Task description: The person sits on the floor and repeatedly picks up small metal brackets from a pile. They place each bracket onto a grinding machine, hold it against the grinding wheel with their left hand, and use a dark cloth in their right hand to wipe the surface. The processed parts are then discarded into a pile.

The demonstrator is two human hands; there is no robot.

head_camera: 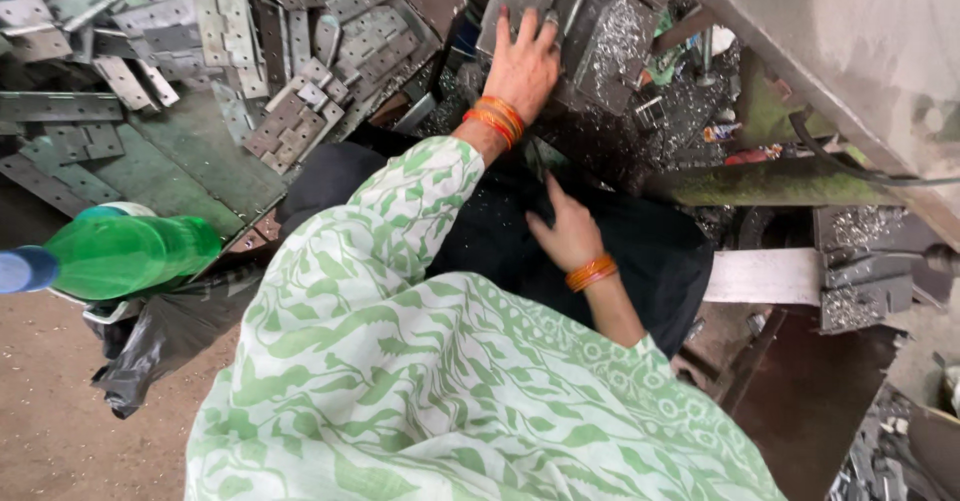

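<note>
My left hand (pixel 522 64), with orange bangles at the wrist, lies flat with fingers spread on a grey metal plate (pixel 610 46) dusted with metal shavings. It grips nothing that I can see. My right hand (pixel 566 231), also with orange bangles, hovers over the black cloth (pixel 650 251) on my lap, fingers loosely apart and empty. My green and white patterned sleeve (pixel 400 221) covers the left arm.
A heap of flat metal hinges (pixel 290 121) and strips fills the upper left. A green plastic bottle (pixel 130 253) with a blue cap lies at the left above a black bag (pixel 160 346). A grey machine body (pixel 850 51) with a cable rises at the upper right.
</note>
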